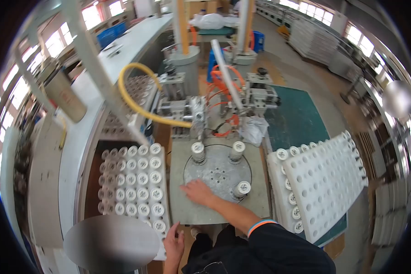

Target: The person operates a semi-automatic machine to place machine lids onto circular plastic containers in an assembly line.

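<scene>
Bottom centre of the frame: the left hand (173,244) hangs low with its fingers loosely spread, holding nothing, just beside the near corner of the left tray (165,205); contact with the tray cannot be confirmed. Above it, the right hand (197,192) reaches in from the lower right on a dark sleeve with an orange cuff. It lies palm down, fingers unclenched and empty, on the near left rim of the round plate (219,171). The hands are well apart. The round plate sits in a grey square base (178,208) at frame centre and carries three upright white capped cylinders. One cylinder (242,188) stands on the near right of the plate, close to the right hand but not touched. The far left cylinder (197,152) and far right cylinder (238,150) stand at the back edge. The left tray holds rows of matching white caps (137,182), densely packed. At right of centre, a white perforated panel (326,192) lies tilted over a further row of capped pieces (283,153). Beyond the plate stands a metal fixture (198,112), with a yellow hose (134,100) looping in from the upper left and orange tubing (223,82) behind. A green mat (297,118) lies to the upper right.
</scene>
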Demonstrator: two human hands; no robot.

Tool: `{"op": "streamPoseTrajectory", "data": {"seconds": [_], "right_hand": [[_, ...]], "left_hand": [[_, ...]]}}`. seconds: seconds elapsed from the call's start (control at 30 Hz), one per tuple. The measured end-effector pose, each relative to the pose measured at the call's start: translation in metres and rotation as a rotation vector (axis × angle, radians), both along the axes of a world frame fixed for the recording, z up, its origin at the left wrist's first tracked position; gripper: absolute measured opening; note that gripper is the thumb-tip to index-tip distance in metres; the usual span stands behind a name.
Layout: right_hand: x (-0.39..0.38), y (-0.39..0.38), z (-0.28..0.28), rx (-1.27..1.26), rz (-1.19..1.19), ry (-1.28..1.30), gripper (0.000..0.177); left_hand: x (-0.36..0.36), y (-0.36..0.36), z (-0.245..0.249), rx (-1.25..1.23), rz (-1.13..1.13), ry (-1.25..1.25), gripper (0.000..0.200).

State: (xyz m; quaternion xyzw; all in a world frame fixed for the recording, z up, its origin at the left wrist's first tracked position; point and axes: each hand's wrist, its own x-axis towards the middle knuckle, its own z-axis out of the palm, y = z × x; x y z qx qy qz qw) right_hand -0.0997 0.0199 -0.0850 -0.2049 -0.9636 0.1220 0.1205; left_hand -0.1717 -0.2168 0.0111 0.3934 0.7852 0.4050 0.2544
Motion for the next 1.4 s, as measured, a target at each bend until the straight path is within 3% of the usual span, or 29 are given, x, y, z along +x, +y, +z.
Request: {"op": "streamPoseTrajectory", "data": {"seconds": [0.07, 0.13, 0.23, 0.3, 0.33, 0.37, 0.43, 0.5, 0.53, 0.57, 0.6, 0.63, 0.67, 0.77, 0.83, 0.87, 0.9, 0.97, 1.0, 1.03, 1.13, 1.2, 1.23, 1.3, 1.37, 1.4], "right_hand": [[0.003, -0.004, 0.035, -0.117, 0.002, -0.039, 0.058], [0.01, -0.004, 0.018, -0.048, 0.008, 0.189, 0.067], [0.064, -0.002, 0.065, -0.06, -0.094, 0.286, 0.065], [0.119, 0.002, 0.093, -0.19, -0.234, 0.39, 0.059], [0.154, 0.01, 0.1, -0.084, -0.347, 0.476, 0.049], [0.195, 0.021, 0.116, -0.074, -0.404, 0.496, 0.044], [0.286, 0.049, 0.138, 0.059, -0.574, 0.55, 0.031], [0.376, 0.081, 0.146, 0.165, -0.794, 0.658, 0.026], [0.422, 0.097, 0.155, 0.193, -0.897, 0.639, 0.025], [0.464, 0.114, 0.156, 0.209, -1.041, 0.683, 0.025], [0.504, 0.127, 0.164, 0.32, -1.124, 0.623, 0.025], [0.536, 0.137, 0.169, 0.325, -1.302, 0.504, 0.03], [0.562, 0.148, 0.176, 0.361, -1.42, 0.355, 0.036], [0.623, 0.179, 0.171, 0.401, -1.589, -0.044, 0.058], [0.638, 0.191, 0.165, 0.33, -1.584, -0.156, 0.071], [0.664, 0.207, 0.137, 0.315, -1.487, -0.121, 0.075], [0.668, 0.212, 0.128, 0.422, -1.418, -0.169, 0.072], [0.666, 0.221, 0.135, 0.383, -1.426, -0.257, 0.062], [0.678, 0.226, 0.125, 0.497, -1.364, -0.241, 0.056], [0.689, 0.229, 0.118, 0.537, -1.355, -0.266, 0.052], [0.681, 0.233, 0.137, 0.326, -1.417, -0.342, 0.054], [0.683, 0.235, 0.153, 0.218, -1.411, -0.378, 0.054], [0.689, 0.238, 0.157, 0.265, -1.445, -0.313, 0.053], [0.668, 0.242, 0.168, 0.305, -1.451, -0.247, 0.053], [0.626, 0.235, 0.176, 0.399, -1.517, 0.229, 0.053], [0.62, 0.244, 0.159, 0.479, -1.343, 0.345, 0.05]], "left_hand": [[0.001, 0.011, 0.003, -0.044, -0.135, 0.022, 0.045], [0.008, 0.029, -0.016, -0.054, -0.322, 0.028, 0.051], [0.027, 0.064, -0.061, 0.122, -0.441, 0.017, 0.037], [0.047, 0.095, -0.07, 0.066, -0.517, -0.089, 0.032], [0.053, 0.108, -0.07, 0.022, -0.575, -0.037, 0.052], [0.066, 0.125, -0.064, 0.028, -0.602, -0.03, 0.052], [0.111, 0.167, -0.044, 0.196, -0.644, 0.25, 0.07], [0.143, 0.202, -0.034, 0.158, -0.729, 0.291, 0.088], [0.157, 0.216, -0.029, 0.138, -0.727, 0.334, 0.07], [0.16, 0.228, -0.037, 0.143, -0.723, 0.341, 0.07], [0.156, 0.239, -0.051, -0.007, -0.85, 0.397, 0.058], [0.153, 0.246, -0.06, -0.166, -0.97, 0.448, 0.047], [0.152, 0.244, -0.058, -0.091, -0.912, 0.453, 0.027], [0.145, 0.23, -0.031, -0.016, -0.865, 0.457, 0.025], [0.141, 0.221, -0.025, -0.009, -0.765, 0.468, 0.025], [0.141, 0.218, -0.021, -0.166, -0.742, 0.495, 0.023], [0.14, 0.212, -0.018, -0.333, -0.707, 0.502, 0.022], [0.139, 0.207, -0.013, -0.398, -0.656, 0.458, 0.036], [0.14, 0.205, -0.016, -0.429, -0.612, 0.432, 0.044], [0.141, 0.205, -0.017, -0.404, -0.561, 0.392, 0.05], [0.152, 0.213, -0.009, -0.303, -0.486, 0.384, 0.062], [0.154, 0.22, -0.019, -0.316, -0.585, 0.467, 0.074], [0.152, 0.225, -0.026, -0.328, -0.562, 0.465, 0.074], [0.144, 0.228, -0.035, -0.372, -0.768, 0.556, 0.074], [0.141, 0.219, -0.031, -0.308, -0.726, 0.519, 0.073], [0.136, 0.211, -0.028, -0.224, -0.707, 0.49, 0.071]]}}
